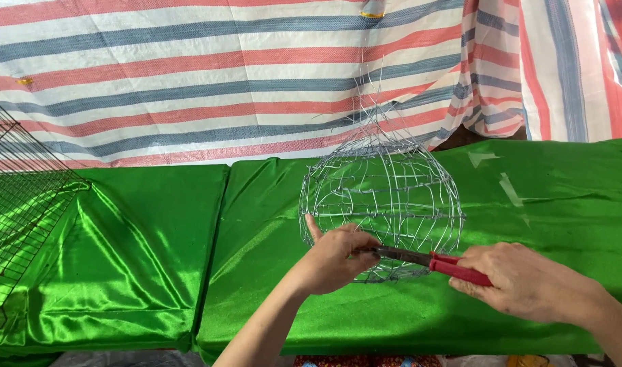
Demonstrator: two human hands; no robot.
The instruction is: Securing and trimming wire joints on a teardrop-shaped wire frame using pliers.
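We grip a rounded wire-mesh frame (382, 204) at its lower edge with our left hand (338, 257), while our right hand (522, 278) closes around red-handled pliers (433, 261), their nose at the wire. Green satin cloth (154, 272) covers the table; a flat wire grid (18, 197) lies at nine o'clock, a striped tarpaulin (188, 75) at twelve.

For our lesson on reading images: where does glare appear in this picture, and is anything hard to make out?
Head view: strong sunlight puts bright glare on the folds of the green satin cloth; the thin wire frame blends into the striped tarp at its top; hands and pliers are sharp.
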